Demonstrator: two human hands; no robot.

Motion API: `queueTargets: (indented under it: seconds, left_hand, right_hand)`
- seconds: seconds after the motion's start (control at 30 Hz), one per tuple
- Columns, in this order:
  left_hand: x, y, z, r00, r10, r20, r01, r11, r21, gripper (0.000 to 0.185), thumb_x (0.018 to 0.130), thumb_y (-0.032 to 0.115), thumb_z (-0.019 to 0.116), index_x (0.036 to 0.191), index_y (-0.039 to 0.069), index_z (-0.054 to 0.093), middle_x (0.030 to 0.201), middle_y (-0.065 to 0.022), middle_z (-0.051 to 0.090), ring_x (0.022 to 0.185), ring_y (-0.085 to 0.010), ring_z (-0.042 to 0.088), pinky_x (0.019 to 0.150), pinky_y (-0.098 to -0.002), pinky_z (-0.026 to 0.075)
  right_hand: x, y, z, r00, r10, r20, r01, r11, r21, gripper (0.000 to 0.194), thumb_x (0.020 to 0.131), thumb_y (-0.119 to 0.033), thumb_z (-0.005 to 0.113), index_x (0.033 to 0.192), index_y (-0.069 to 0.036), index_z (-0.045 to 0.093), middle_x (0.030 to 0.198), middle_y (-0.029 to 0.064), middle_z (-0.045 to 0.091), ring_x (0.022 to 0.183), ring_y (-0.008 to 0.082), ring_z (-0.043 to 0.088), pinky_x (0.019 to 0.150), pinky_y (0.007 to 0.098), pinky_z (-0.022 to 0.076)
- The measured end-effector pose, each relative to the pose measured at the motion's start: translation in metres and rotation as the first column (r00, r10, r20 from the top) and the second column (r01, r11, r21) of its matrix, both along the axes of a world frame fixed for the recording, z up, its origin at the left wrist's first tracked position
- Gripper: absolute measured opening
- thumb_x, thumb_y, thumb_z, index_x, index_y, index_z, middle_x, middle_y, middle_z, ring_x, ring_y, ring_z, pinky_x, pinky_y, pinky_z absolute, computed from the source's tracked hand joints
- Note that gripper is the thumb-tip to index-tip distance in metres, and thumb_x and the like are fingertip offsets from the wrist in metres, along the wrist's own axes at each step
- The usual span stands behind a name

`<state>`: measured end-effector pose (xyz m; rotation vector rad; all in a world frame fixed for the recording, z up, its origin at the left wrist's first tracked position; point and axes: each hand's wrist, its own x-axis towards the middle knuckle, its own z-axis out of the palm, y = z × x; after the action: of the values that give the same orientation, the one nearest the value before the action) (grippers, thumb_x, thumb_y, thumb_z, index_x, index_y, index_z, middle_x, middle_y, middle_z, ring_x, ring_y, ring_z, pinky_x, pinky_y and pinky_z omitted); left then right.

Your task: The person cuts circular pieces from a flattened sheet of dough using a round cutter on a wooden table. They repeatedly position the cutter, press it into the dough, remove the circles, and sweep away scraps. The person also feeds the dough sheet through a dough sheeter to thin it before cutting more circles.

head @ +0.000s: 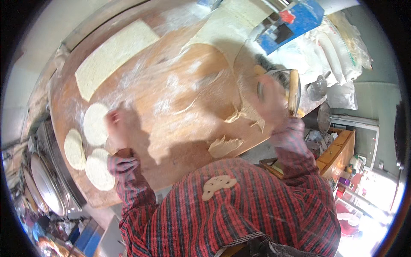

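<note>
My left hand (pixel 118 127), blurred by motion, is over the left of the floured wooden board (pixel 173 128), beside a round of dough (pixel 95 124). Two more rounds, one at the far left (pixel 74 149) and one nearer me (pixel 100 168), lie close by. My right hand (pixel 273 98) is blurred too, above the board's right side by strips of cut dough (pixel 249 112). A dark oval edge shows at its fingers; whether it holds something is unclear. From the back, a wide dough sheet (pixel 234 24) runs towards that hand. A torn dough scrap (pixel 224 146) sits near the front edge.
A long dough piece (pixel 112 57) lies at the back left. Behind my right hand are a wooden rod (pixel 293 91), a blue object (pixel 266 43) and white sacks (pixel 330 48). Round metal trays (pixel 48 183) stand left of the board. A wooden drawer unit (pixel 337 149) stands right.
</note>
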<state>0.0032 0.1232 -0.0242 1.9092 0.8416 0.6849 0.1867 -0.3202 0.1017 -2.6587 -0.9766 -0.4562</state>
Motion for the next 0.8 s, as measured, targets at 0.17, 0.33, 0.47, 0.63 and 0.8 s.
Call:
queueTargets:
  seconds: [0.17, 0.33, 0.47, 0.63, 0.8]
  left_hand:
    - [0.198, -0.107, -0.021, 0.895, -0.441, -0.068, 0.446, 0.891, 0.086, 0.041, 0.086, 0.023, 0.066, 0.117, 0.001, 0.051, 0.093, -0.0081, 0.063, 0.082, -0.0169, 0.061, 0.073, -0.0321, 0.051]
    - [0.345, -0.139, -0.013, 0.885, -0.382, -0.267, 0.370, 0.924, -0.096, 0.042, 0.077, 0.035, 0.073, 0.098, 0.000, 0.063, 0.082, -0.0117, 0.065, 0.077, -0.0182, 0.063, 0.070, -0.0318, 0.049]
    - [0.386, -0.149, -0.017, 0.731, -0.546, -0.410, 0.590, 0.807, -0.024, 0.041, 0.077, 0.039, 0.071, 0.091, 0.001, 0.065, 0.079, -0.0125, 0.067, 0.076, -0.0215, 0.064, 0.070, -0.0332, 0.049]
    - [0.347, -0.129, -0.008, 0.711, -0.698, -0.086, 0.696, 0.716, -0.059, 0.033, 0.085, 0.036, 0.063, 0.089, 0.003, 0.066, 0.072, -0.0109, 0.065, 0.060, -0.0158, 0.061, 0.055, -0.0333, 0.047]
    - [0.184, -0.062, 0.021, 0.922, -0.368, 0.118, 0.366, 0.736, -0.570, 0.030, 0.090, 0.022, 0.060, 0.113, 0.004, 0.061, 0.070, 0.0003, 0.057, 0.063, -0.0090, 0.051, 0.055, -0.0243, 0.043]
  right_hand:
    - [0.061, 0.075, -0.057, 0.881, -0.097, -0.463, 0.061, 0.994, -0.092, 0.054, 0.078, -0.026, 0.064, 0.121, 0.000, 0.045, 0.122, 0.0218, 0.047, 0.120, 0.0361, 0.044, 0.091, 0.0462, 0.0443]
    - [0.136, 0.083, -0.101, 0.934, -0.296, -0.198, 0.232, 0.927, -0.294, 0.033, 0.077, -0.019, 0.062, 0.102, -0.001, 0.050, 0.107, 0.0209, 0.056, 0.108, 0.0370, 0.053, 0.086, 0.0481, 0.0467]
    - [0.170, 0.090, -0.103, 0.894, -0.387, -0.226, 0.312, 0.900, -0.305, 0.024, 0.077, -0.015, 0.060, 0.096, -0.002, 0.051, 0.090, 0.0207, 0.062, 0.084, 0.0406, 0.061, 0.075, 0.0496, 0.0485]
    - [0.137, 0.106, -0.072, 0.825, -0.010, -0.565, -0.031, 0.998, -0.062, 0.021, 0.079, -0.012, 0.055, 0.095, 0.000, 0.050, 0.087, 0.0263, 0.059, 0.077, 0.0437, 0.059, 0.070, 0.0489, 0.0471]
    - [0.005, 0.141, -0.058, 0.462, 0.357, -0.812, -0.249, 0.931, 0.267, 0.020, 0.077, -0.007, 0.054, 0.093, 0.002, 0.046, 0.081, 0.0223, 0.052, 0.076, 0.0395, 0.056, 0.069, 0.0452, 0.0469]
